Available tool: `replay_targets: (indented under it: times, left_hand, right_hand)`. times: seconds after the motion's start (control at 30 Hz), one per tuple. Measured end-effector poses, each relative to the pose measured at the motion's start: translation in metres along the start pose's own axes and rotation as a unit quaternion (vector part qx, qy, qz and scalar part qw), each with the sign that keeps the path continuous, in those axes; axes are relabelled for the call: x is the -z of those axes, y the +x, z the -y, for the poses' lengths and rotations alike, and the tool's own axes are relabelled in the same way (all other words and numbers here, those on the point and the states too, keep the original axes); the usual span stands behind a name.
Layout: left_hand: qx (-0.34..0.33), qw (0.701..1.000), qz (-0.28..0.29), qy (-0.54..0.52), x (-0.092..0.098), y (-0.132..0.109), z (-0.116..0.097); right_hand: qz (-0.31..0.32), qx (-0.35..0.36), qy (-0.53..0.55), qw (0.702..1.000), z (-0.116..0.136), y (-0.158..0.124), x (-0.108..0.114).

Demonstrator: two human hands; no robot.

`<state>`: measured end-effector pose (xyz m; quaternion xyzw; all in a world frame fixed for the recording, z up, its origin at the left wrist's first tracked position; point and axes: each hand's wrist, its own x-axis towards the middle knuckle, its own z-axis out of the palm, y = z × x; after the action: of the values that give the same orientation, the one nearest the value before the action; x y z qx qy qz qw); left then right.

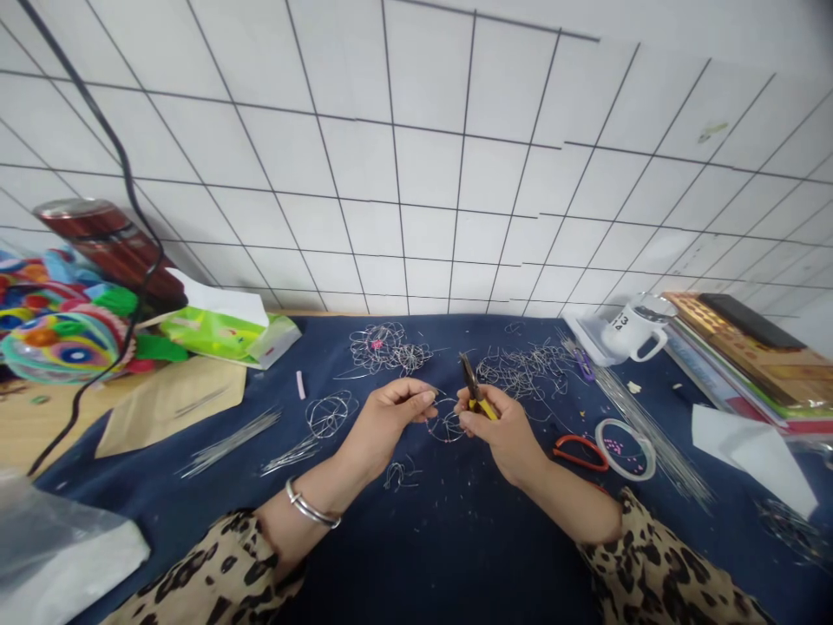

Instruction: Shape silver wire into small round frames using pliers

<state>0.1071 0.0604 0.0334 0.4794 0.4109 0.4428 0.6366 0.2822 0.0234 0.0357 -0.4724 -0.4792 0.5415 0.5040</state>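
Note:
Between my two hands hangs a round wire piece (446, 425) with a few small pink beads on it. My left hand (403, 412) pinches its left side between thumb and fingertips. My right hand (498, 425) is closed round yellow-handled pliers (480, 401), whose dark jaws point up and away from the wire. The right fingertips also touch the ring's right edge. Just beyond the hands lie a tangle of silver wire (527, 369) and a cluster of wire loops (381, 347) with a pink spot. A coiled wire ring (331, 414) lies left of my left hand.
On the right are red-handled pliers (581, 452), a round dish (644, 469) with pink beads, long straight wires (664, 447) and a white mug (636, 330). To the left lie wire bundles (231, 443), brown paper (173, 404) and a green packet (225, 334). A tiled wall (429, 174) stands behind.

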Motion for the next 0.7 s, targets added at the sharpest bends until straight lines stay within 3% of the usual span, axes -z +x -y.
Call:
replay_targets:
  times: [0.7]
  left_hand:
    - [-0.001,0.996,-0.022,-0.085,-0.0058,-0.0037,-0.0020]
  right_hand:
    - [-0.015,0.012,-0.084,0.996,0.0010,0.0009,0.0015]
